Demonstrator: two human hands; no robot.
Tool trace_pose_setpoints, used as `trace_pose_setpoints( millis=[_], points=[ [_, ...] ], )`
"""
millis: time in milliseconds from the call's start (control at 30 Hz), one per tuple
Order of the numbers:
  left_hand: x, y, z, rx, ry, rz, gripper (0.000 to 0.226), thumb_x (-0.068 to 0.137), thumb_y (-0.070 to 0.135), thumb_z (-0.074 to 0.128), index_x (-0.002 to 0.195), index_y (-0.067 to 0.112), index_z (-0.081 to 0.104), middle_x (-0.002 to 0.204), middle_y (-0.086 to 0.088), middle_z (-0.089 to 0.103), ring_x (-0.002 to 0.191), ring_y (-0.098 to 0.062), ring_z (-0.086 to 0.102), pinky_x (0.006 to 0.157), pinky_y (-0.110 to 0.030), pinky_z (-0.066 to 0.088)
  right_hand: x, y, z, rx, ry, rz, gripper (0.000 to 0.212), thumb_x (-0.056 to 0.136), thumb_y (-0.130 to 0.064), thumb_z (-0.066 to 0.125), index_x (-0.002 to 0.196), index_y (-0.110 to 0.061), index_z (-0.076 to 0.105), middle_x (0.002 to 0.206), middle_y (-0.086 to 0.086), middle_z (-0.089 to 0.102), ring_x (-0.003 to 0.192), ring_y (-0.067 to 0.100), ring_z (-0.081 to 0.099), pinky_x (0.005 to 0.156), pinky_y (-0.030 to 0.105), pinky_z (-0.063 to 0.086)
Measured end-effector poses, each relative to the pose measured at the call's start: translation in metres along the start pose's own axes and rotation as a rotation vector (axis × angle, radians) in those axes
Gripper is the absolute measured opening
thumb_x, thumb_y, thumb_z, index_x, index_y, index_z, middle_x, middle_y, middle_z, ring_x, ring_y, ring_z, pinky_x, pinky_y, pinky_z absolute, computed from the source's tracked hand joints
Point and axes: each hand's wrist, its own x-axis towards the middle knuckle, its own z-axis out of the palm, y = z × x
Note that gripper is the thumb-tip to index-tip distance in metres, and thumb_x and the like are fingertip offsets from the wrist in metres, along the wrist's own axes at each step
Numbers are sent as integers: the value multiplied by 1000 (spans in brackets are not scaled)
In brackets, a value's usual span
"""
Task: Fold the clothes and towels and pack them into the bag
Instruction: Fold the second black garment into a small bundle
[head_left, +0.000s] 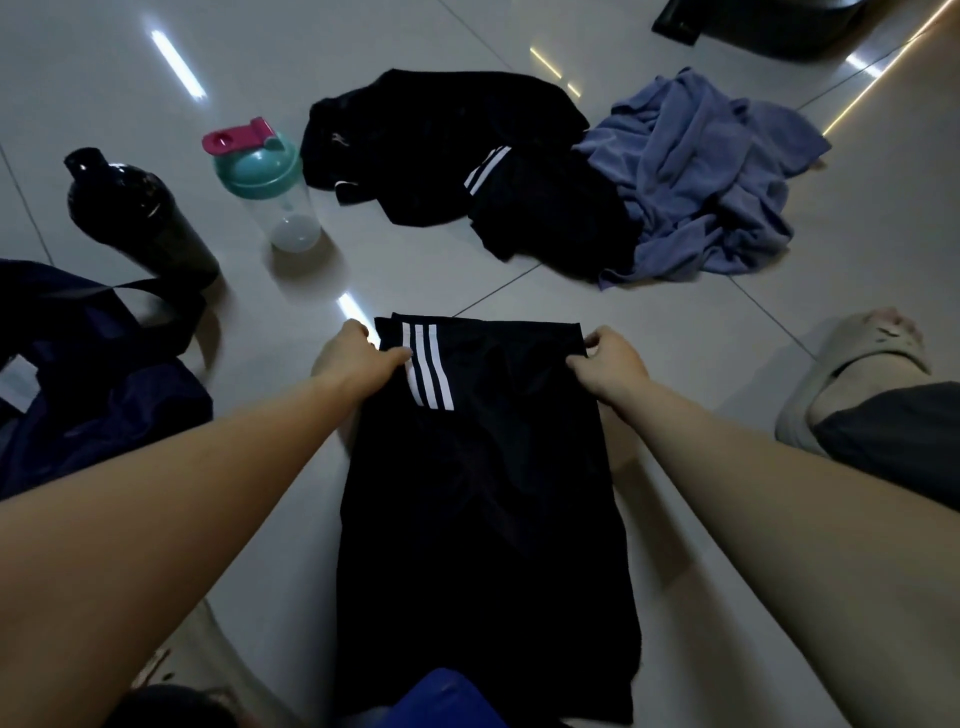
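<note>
Black shorts with three white stripes (483, 467) lie flat on the tiled floor in front of me, folded lengthwise. My left hand (353, 358) pinches their far left corner beside the stripes. At the far right corner my right hand (608, 364) pinches the edge. Farther back lie a black garment (431, 130), another black striped piece (545, 208) and a crumpled blue-grey towel (711, 176). The dark navy bag (88, 384) sits slumped at the left with its strap toward the bottles.
A black bottle (140, 218) and a clear shaker with teal lid and pink cap (270, 187) stand at the back left. A foot in a beige slipper (852, 374) is at the right. A dark object (779, 26) is at the top right.
</note>
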Motion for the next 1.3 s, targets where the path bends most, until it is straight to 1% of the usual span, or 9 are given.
trace_pose_setpoints(
  millis=[100, 233, 367, 533, 733, 833, 900, 1067, 1300],
  points=[
    [26, 6, 3, -38, -45, -15, 54, 78, 43, 82, 116, 12, 60, 113, -6, 68, 101, -27, 65, 93, -44, 54, 25, -10, 5, -29, -10, 68, 63, 82, -48, 76, 119, -3, 55, 117, 16, 61, 104, 36, 62, 75, 35, 47],
    [48, 10, 2, 76, -87, 94, 27, 82, 31, 83, 101, 14, 73, 97, -4, 73, 90, -24, 67, 88, -39, 55, 47, -13, 6, -133, -74, -16, 38, 82, -36, 78, 68, -11, 54, 66, 5, 54, 68, 27, 57, 53, 32, 35],
    [59, 13, -12, 38, -115, 266, 20, 84, 32, 81, 96, 17, 75, 86, 3, 72, 82, -15, 67, 72, -31, 50, 60, -6, -16, -128, -158, -170, 44, 96, -29, 65, 63, -1, 61, 56, 11, 59, 53, 25, 57, 58, 32, 43],
    [78, 23, -18, 39, -115, 300, 32, 83, 42, 81, 104, 19, 76, 92, 0, 74, 84, -15, 68, 78, -34, 55, 71, -4, -27, -294, -41, -259, 53, 104, -39, 47, 62, -6, 52, 75, 24, 64, 76, 38, 62, 67, 40, 44],
    [92, 54, -11, 133, -238, 270, 57, 78, 15, 86, 127, 18, 58, 111, -5, 62, 92, -19, 58, 78, -28, 45, 80, -27, -15, -84, -167, -172, 77, 79, -39, 83, 136, -6, 42, 142, 16, 50, 126, 35, 52, 98, 45, 47],
    [93, 69, -13, 296, -269, 240, 35, 80, 13, 83, 112, 9, 70, 104, -7, 68, 92, -23, 61, 80, -33, 50, 84, -34, -20, -209, -231, -139, 24, 80, -18, 82, 86, -7, 61, 89, 14, 64, 88, 32, 64, 69, 34, 45],
    [89, 78, -24, 332, -316, 235, 23, 80, 14, 84, 99, 8, 73, 98, -8, 70, 88, -23, 63, 78, -32, 53, 80, -40, -34, -133, -302, -145, 33, 80, -10, 80, 63, -11, 52, 62, 9, 51, 64, 25, 53, 59, 33, 40],
    [61, 115, -89, 89, -433, 308, 8, 83, 9, 79, 85, 11, 72, 86, -3, 71, 84, -18, 67, 70, -27, 54, 43, -74, -108, -2, -500, -245, 23, 86, 0, 68, 78, -10, 49, 73, 12, 42, 66, 23, 44, 58, 34, 39],
    [2, 199, -213, -335, -89, 619, 20, 75, 5, 79, 88, 0, 65, 79, -14, 53, 77, -24, 53, 72, -33, 44, -6, -148, -223, 181, -4, -584, 14, 85, 10, 66, 97, 2, 67, 79, 8, 61, 72, 17, 56, 65, 26, 45]
  ],
)
